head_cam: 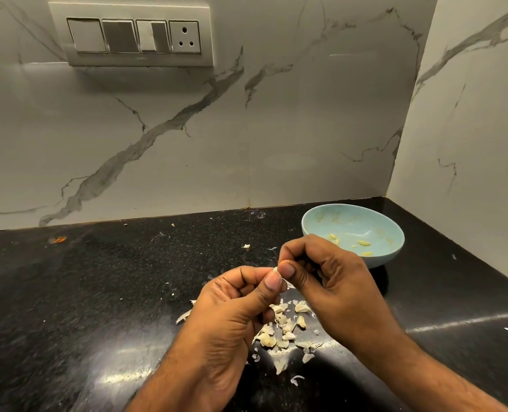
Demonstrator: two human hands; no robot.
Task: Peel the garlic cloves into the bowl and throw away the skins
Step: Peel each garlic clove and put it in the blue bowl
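Glossy speckled black stone counter [98,292], polished veined marble wall [187,144], smooth glazed bowl [392,248], papery skins [282,331]

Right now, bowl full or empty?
Nearly empty. The blue bowl stands upright on the counter, with only a few peeled cloves on its bottom.

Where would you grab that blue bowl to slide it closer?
Pinch the blue bowl at its left rim, thumb inside, fingers outside, coming from above. The rim is thin, open and bare; the rounded wall below offers no hold, and the peeled cloves lie low in the bottom, clear of it.
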